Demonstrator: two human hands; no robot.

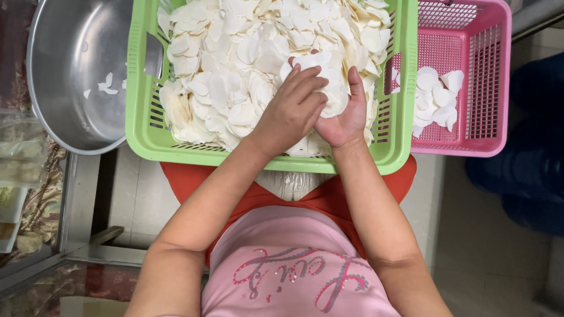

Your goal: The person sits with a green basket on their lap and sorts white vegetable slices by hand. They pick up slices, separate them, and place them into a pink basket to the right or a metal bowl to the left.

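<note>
Seated, green basket (147, 126) resting on the lap over the orange garment (188, 176). Left hand (289, 111) lies fingers-curled over a stack of white chips (329, 79); right hand (346, 117) cups the stack from beneath, thumb up along its side. Judgement: keep pressure light and edges aligned, since thin slices would likely snap. Chips are pale, cream-white, rounded, slightly curled, heaped across the basket. Farther off: pink basket (493, 70) holding few chips, steel basin (70, 70) with scraps.
</note>
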